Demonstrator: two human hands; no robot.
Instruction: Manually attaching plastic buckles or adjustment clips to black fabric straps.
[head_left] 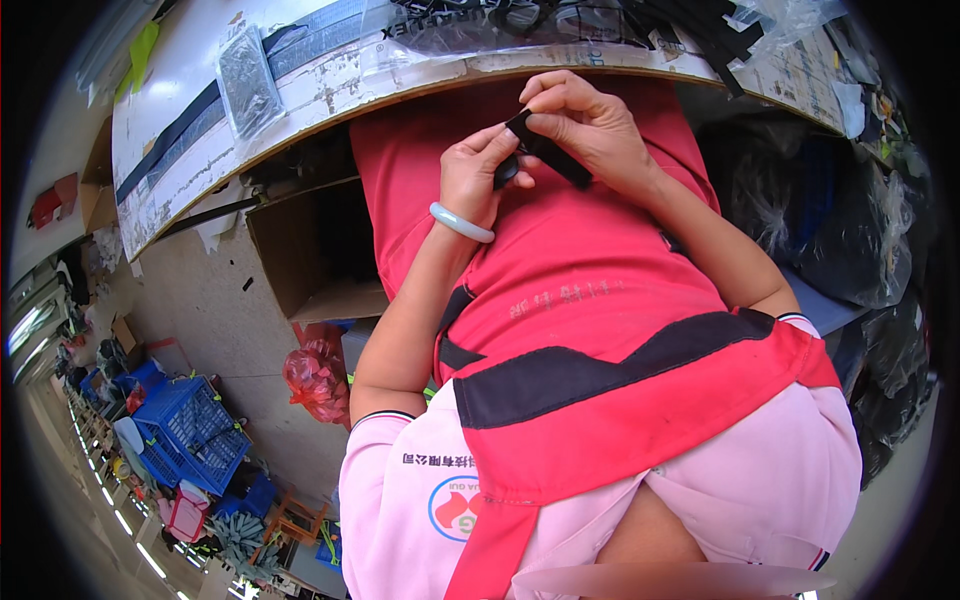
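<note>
Over my red apron [560,245], close to the table's edge, both hands are on a short black strip [563,165] that looks like webbing or fabric. My left hand [476,172], with a pale bangle [461,222] at its wrist, pinches the strip between thumb and fingers. A dark rounded part shows under those fingers; what it is I cannot make out. My right hand [597,130] is closed on the strip's upper end with thumb and forefinger. One end of the strip slants down to the right below my right hand. The fingertips of the two hands nearly meet.
On the worn white table [330,125] lie a clear plastic packet [249,85], a large clear bag [480,35] and black strips [715,35]. An open cardboard box [290,245] stands under the table. Blue crates [190,430] and a red plastic bag [318,378] are at left, dark bags [855,240] at right.
</note>
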